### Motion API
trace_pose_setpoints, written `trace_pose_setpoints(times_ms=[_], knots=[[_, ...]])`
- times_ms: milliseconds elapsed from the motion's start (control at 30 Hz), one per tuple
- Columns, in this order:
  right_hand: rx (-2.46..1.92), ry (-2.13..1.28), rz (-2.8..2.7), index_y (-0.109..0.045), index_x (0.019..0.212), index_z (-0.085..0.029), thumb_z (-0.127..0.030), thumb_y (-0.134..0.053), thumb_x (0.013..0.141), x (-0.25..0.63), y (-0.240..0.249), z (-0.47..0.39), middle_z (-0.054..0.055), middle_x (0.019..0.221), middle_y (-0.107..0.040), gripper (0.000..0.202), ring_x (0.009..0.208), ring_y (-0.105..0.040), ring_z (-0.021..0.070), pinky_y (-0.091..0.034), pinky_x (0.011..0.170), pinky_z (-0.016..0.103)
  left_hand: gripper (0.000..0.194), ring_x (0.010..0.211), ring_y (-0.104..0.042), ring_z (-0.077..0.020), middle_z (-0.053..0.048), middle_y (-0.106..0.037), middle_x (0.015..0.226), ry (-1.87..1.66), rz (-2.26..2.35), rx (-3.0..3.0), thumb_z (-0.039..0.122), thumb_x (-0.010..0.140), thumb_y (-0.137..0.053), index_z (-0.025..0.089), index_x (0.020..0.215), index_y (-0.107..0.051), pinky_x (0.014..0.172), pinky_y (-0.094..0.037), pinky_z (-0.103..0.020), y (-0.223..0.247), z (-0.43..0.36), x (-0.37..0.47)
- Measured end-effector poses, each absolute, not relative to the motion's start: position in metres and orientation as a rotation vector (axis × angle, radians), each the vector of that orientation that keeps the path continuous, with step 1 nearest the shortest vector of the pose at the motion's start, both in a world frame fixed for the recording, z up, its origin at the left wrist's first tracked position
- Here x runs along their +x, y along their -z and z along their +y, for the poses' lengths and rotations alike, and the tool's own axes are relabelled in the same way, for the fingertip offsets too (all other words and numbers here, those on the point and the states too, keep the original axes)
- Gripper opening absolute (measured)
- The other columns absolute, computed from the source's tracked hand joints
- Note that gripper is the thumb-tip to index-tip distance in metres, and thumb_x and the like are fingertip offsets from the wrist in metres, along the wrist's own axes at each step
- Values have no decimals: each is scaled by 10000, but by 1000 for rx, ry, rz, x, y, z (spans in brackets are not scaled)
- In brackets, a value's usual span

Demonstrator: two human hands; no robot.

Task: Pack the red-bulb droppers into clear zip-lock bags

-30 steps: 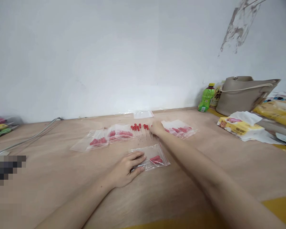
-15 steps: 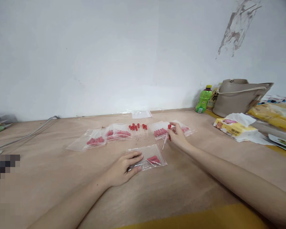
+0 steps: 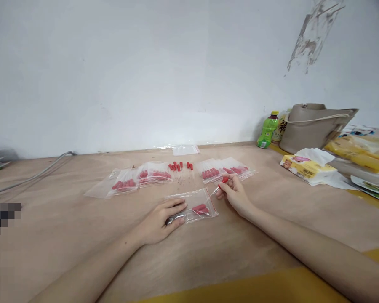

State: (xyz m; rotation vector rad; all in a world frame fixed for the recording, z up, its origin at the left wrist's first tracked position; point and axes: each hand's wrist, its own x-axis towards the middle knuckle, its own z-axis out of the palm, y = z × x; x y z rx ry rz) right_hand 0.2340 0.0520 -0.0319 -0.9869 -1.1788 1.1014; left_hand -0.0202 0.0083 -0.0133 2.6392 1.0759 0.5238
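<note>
A clear zip bag (image 3: 194,215) with a red press line at its right end lies flat on the table, with red-capped droppers (image 3: 201,208) inside. My left hand (image 3: 164,219) rests on the bag's left part, its fingers apart. Pinched in my right hand (image 3: 235,194) is a dropper (image 3: 223,181) with a red bulb. Its thin clear tube points down-left to the bag's right end. Behind the bag, several loose droppers (image 3: 178,167) lie on the table. Filled bags lie to their left (image 3: 156,174) and to their right (image 3: 211,171).
At the back by the wall lies a flat clear bag (image 3: 185,150). On the right are a green bottle (image 3: 268,130), a beige bag (image 3: 309,128), a yellow tissue pack (image 3: 306,167) and yellow packages (image 3: 360,151). A grey cable (image 3: 47,168) runs along the left.
My right hand has moved down with the dropper, bringing its tube tip to the bag's right end. The dropper is tilted further over. My left hand stays on the bag.
</note>
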Motion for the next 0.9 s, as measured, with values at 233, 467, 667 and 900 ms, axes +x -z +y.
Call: trace_pose_setpoints(times_ms=[233, 467, 667, 900], knots=[[-985, -1103, -1142, -343, 886, -226, -357, -603, 635, 237, 34, 48, -80, 607, -489, 384, 501, -556, 109, -484, 508, 272, 402, 1197, -383, -221, -44, -407, 1320, -492, 1107, 2653, 367, 871, -429, 260, 1258, -429, 994, -329, -406, 13, 8, -20], [-1019, -1233, -1202, -432, 820, -208, -343, -642, 615, 248, 38, 57, -30, 702, -569, 323, 662, -611, 124, -492, 678, 307, 482, 1209, -368, -213, -43, -385, 1336, -524, 1135, 2631, 369, 864, -437, 258, 1318, -318, 1001, -322, -401, 13, 6, -21], [-1019, -1058, -1844, -602, 777, -159, -335, -653, 639, 257, 30, 57, 7, 730, -617, 229, 670, -564, 121, -452, 661, 274, 499, 1213, -358, -225, -41, -360, 1352, -518, 1139, 2623, 373, 867, -429, 267, 1332, -282, 991, -330, -410, 11, 4, -20], [-863, -658, -2193, -683, 870, -257, -296, -566, 753, 246, 30, 57, 31, 936, -632, 170, 876, -544, 163, -387, 830, 323, 492, 1212, -359, -224, -48, -373, 1343, -528, 1138, 2623, 370, 860, -442, 252, 1320, -313, 994, -328, -402, 12, 5, -20]])
